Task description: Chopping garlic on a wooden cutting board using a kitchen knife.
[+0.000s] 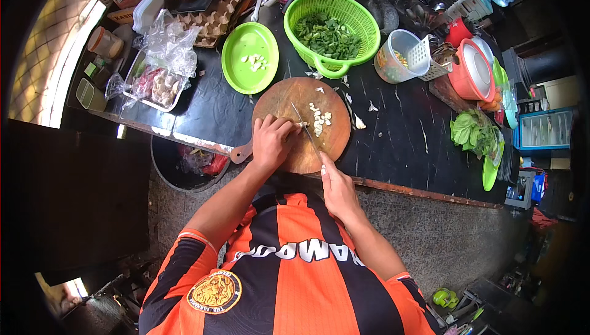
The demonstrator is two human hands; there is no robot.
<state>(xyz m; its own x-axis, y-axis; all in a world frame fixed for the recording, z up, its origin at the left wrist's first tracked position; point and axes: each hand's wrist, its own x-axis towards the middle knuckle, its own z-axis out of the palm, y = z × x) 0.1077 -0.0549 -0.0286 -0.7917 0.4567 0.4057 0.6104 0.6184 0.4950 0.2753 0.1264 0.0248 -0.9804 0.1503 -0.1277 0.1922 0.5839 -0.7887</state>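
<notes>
On a round wooden cutting board [276, 98] with a handle, my left hand [272, 141] holds a small garlic clove [302, 124] by its fingertips. My right hand [339, 187] grips a knife [308, 133], whose blade lies against the clove's right side. Several cut garlic pieces [319, 121] lie on the board just right of the blade. Beyond the board, a green oval plate [239, 74] carries several garlic cloves [256, 62]. A green plastic colander [368, 26] beside it holds chopped leafy greens [327, 38].
Garlic skins [359, 122] lie right of the board. A tray [173, 104] with garlic and plastic bags stands at the left. A clear plastic tub [392, 72], a red basin [461, 84] and leafy greens [468, 130] are at the right. A black bin [159, 164] sits below the table edge.
</notes>
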